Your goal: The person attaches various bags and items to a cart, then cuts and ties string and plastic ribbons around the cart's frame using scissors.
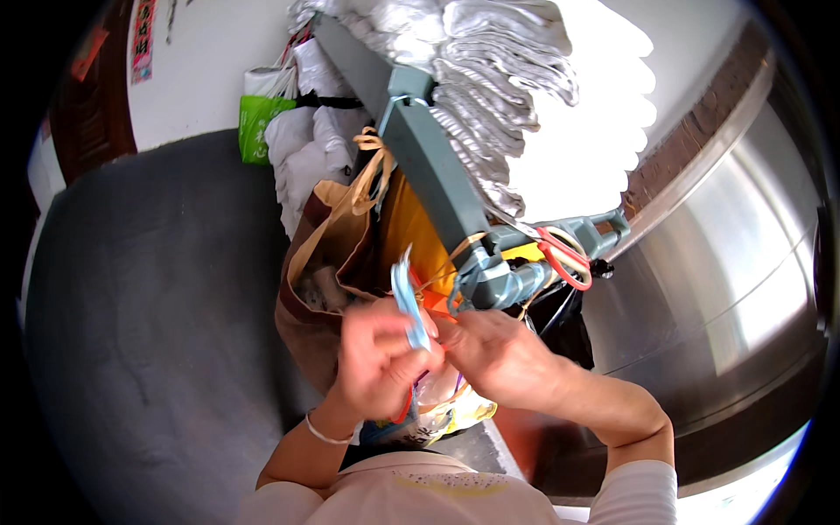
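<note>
My left hand (377,357) is closed around a small bundle of light-blue strips (408,298), which stick up past the fingers; motion blurs both. Close against it, my right hand (500,349) has its fingertips drawn together, and whatever may be between them is hidden. Orange-red material (438,302) shows just behind the fingertips. Beyond the hands stands a grey-green plastic frame (436,177), with blue strips wound around its near corner (489,279). Scissors (566,257) with red and cream handles rest at that corner, blades toward the white textiles.
A brown fabric bag (308,354) hangs open left of the frame. White knitted textiles (505,39) are piled on the far side. At left is a dark padded surface (157,295); at right, a shiny metal panel (715,282). A green bag (262,128) sits further back.
</note>
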Demonstrator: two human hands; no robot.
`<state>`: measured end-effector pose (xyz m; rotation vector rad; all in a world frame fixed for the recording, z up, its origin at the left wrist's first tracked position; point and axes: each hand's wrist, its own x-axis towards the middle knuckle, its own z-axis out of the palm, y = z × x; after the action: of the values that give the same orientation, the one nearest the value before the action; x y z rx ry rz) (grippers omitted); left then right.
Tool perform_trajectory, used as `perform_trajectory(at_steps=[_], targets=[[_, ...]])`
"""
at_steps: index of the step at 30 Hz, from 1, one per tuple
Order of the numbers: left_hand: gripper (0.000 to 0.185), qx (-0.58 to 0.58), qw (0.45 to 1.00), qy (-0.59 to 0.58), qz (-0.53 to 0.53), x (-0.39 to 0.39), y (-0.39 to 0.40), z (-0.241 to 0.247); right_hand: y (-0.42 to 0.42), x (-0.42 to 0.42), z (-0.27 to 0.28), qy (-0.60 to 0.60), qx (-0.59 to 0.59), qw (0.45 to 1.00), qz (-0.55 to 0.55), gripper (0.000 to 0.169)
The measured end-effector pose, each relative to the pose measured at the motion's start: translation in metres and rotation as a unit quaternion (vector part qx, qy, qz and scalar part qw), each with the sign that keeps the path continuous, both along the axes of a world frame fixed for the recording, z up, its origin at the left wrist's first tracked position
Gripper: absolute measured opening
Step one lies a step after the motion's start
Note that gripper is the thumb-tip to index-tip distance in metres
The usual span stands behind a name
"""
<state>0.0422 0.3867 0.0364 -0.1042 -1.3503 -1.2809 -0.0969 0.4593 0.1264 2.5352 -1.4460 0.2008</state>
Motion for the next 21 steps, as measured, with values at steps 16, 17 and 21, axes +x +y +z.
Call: perform_trajectory(at_steps=[16,17,21], targets=[[0.014,-0.227,0.97,-0.02,0.089,-0.058,-0.019,0.013,0.02,-0.007,-0.014,-0.333,-0.131,0.929,0.097,0.014],[0.014,-0.189,0.979,-0.024,0.068,-0.059,-0.021,0.008,0.019,-0.007,-0.014,-0.344,-0.133,0.924,0.098,0.014],[0.011,-0.126,0.991,-0.024,0.024,-0.06,-0.034,-0.011,0.011,0.0,0.002,-0.405,-0.194,0.889,0.085,0.019]])
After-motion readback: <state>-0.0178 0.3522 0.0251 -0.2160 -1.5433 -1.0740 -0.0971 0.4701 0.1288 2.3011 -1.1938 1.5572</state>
